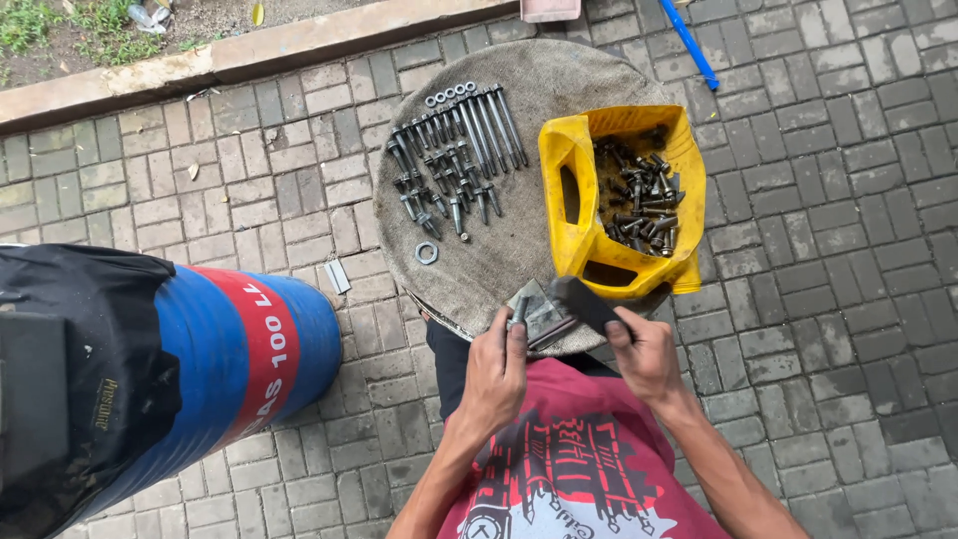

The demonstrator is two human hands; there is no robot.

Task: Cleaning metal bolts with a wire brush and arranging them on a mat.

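My left hand (496, 377) pinches a small bolt (518, 310) upright against a grey metal block (540, 312) at the near edge of a round cloth-covered stand (519, 250). My right hand (647, 356) grips the dark handle of a brush (587, 302) that lies over the block. Rows of bolts (454, 150) lie sorted on the cloth beyond, with a single washer (426, 253) beside them. To the right, a cut-open yellow plastic container (569, 180) holds several more dirty bolts (644, 205).
A blue and red drum (235, 349) under a black cover lies at the left on the brick paving (828, 250). A concrete kerb (249, 55) and grass run along the top. A blue rod (689, 42) lies at the top right.
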